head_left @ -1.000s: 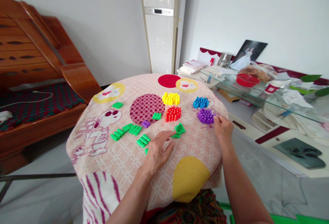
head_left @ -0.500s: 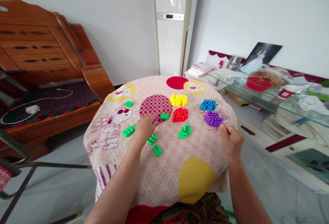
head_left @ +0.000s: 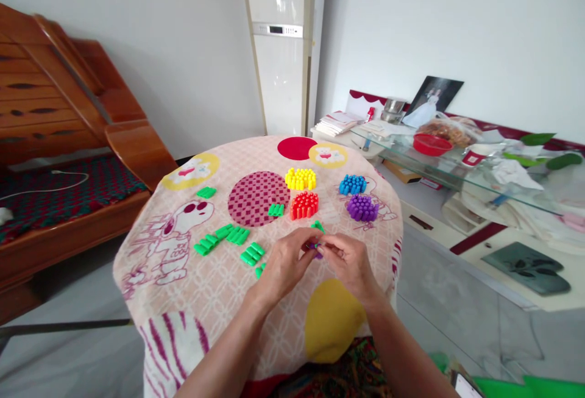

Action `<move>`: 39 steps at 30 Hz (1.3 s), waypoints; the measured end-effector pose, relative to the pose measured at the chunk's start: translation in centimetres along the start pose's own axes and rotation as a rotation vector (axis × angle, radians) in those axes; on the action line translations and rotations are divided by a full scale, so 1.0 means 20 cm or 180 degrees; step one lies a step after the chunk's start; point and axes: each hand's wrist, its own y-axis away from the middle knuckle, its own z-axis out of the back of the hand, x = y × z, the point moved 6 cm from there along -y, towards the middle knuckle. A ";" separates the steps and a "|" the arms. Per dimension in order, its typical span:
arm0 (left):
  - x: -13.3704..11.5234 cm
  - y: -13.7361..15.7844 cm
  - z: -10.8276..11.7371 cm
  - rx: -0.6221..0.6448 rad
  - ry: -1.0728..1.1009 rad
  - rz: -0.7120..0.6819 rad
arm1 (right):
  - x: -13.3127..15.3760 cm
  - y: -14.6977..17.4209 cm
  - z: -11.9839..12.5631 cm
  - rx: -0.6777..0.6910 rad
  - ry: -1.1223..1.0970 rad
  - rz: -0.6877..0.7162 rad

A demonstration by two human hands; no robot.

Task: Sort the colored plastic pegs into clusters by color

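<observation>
Purple piece (head_left: pixel 319 255) partly hidden by hands (head_left: pixel 286 261), wooden bench (head_left: pixel 50 96) cut off left

A red bowl (head_left: pixel 432 145) sits on the glass shelf (head_left: pixel 397 147) near a cup (head_left: pixel 473 156).

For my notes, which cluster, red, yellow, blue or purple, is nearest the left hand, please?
The red cluster, just beyond the left hand; yellow, blue and purple stand farther.

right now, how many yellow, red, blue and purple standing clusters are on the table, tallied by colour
Yellow cluster: 1
Red cluster: 1
Blue cluster: 1
Purple cluster: 1
Total: 4
</observation>
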 end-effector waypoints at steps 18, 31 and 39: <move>0.08 0.07 -0.06 -0.0245 0.0075 0.0028 | -0.41 -0.22 0.74 -0.2400 0.1109 -0.0653; 0.12 0.08 -0.05 -0.0230 0.0072 0.0156 | -0.71 -0.34 0.70 -0.1858 0.2231 -0.1038; 0.14 0.08 -0.05 -0.0245 0.0071 0.0209 | -0.61 -0.31 0.74 -0.1965 0.2409 -0.1036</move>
